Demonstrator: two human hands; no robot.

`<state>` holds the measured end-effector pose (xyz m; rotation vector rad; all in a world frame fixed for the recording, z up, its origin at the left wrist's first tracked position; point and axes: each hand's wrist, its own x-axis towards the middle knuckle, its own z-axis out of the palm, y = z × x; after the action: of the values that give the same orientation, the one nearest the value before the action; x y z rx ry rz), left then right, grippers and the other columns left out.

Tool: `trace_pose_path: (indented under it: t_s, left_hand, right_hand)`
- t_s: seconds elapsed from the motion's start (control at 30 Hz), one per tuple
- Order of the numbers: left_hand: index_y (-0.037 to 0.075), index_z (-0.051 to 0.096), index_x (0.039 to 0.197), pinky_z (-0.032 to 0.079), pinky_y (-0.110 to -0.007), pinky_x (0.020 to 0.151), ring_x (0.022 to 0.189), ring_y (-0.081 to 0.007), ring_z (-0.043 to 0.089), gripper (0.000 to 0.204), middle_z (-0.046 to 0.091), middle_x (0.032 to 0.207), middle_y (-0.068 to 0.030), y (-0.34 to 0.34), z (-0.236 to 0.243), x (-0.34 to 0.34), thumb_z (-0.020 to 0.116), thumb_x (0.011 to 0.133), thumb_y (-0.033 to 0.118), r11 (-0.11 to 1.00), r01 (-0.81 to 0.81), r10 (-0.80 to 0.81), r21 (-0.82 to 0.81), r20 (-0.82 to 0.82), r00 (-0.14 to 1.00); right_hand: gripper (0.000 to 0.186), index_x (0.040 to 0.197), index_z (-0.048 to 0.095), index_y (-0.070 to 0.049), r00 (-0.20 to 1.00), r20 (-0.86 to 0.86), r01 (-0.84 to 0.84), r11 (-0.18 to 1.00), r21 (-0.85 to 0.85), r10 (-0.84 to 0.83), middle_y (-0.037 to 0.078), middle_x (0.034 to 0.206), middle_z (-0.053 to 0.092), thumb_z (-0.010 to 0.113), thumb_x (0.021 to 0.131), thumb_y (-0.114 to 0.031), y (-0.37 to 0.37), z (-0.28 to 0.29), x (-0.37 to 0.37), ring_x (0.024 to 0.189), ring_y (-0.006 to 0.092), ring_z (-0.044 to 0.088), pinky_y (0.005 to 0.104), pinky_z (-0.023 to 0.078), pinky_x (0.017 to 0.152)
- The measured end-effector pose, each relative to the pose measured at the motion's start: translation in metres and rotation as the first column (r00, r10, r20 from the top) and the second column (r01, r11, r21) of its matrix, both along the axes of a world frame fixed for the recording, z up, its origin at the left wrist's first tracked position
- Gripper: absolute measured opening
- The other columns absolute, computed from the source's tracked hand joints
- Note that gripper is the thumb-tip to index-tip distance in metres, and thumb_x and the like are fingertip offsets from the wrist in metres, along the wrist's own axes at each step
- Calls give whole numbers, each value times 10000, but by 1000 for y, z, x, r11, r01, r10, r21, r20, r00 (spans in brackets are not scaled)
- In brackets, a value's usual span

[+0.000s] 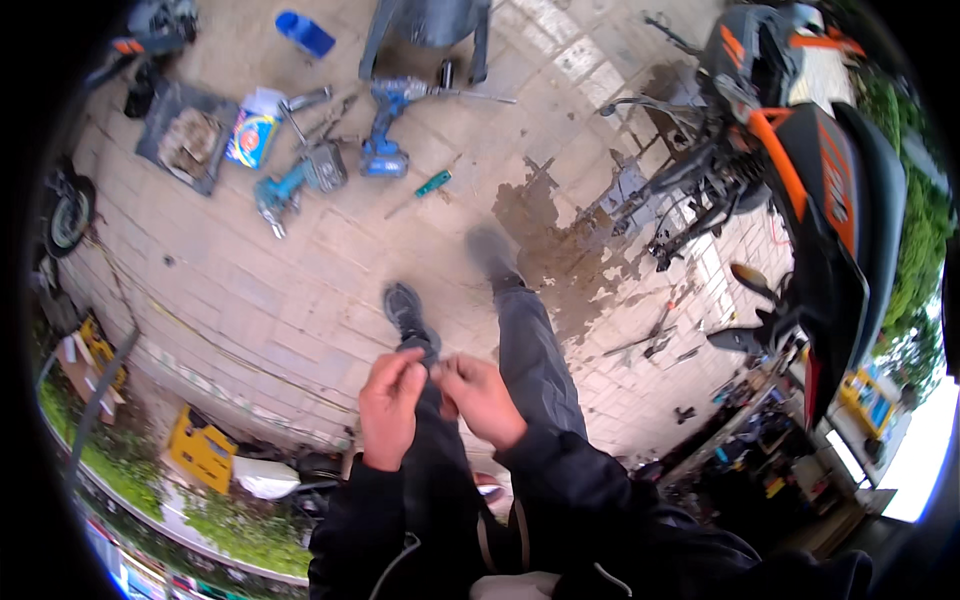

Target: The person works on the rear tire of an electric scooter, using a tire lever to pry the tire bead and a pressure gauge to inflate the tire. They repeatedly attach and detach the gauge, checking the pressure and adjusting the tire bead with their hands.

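In front of my body, above my legs, both hands are raised close together with fingertips nearly meeting. My left hand is closed, its thumb and fingers pinched. My right hand is closed too, knuckles up, just beside it. Whatever small thing either one pinches, if any, cannot be made out. Farther off on the paving lie a green-handled screwdriver, a blue cordless drill with a long bit, and a teal power tool, all apart from my hands.
A partly stripped orange-and-black motorcycle stands at the right, beside a dark wet stain. Loose tools lie nearer. Beyond the drill are a dark stool and a blue bottle. A yellow box sits at the left.
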<state>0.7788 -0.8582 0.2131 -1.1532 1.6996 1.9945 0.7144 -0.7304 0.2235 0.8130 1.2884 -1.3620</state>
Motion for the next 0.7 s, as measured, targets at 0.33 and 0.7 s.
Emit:
trace_pose_path:
  t_s: [0.33, 0.7]
  left_hand:
    - [-15, 692, 1018, 445, -263, 832, 940, -149, 554, 157, 584, 1004, -57, -53, 218, 9, 680, 874, 47, 753, 602, -537, 265, -281, 795]
    - [-11, 569, 847, 441, -368, 693, 767, -310, 561, 78, 561, 794, -150, 112, 341, 63, 634, 850, 32, 305, 679, -863, -668, -496, -100]
  right_hand:
    - [197, 910, 554, -12, 887, 158, 446, 719, -533, -434, -21, 673, 451, 601, 981, -188, 14, 216, 84, 540, 65, 371, 234, 363, 511]
    - [235, 998, 641, -31, 512, -388, 639, 642, -424, -766, -2, 693, 565, 613, 964, -262, 128, 321, 237, 551, 81, 529, 234, 437, 514]
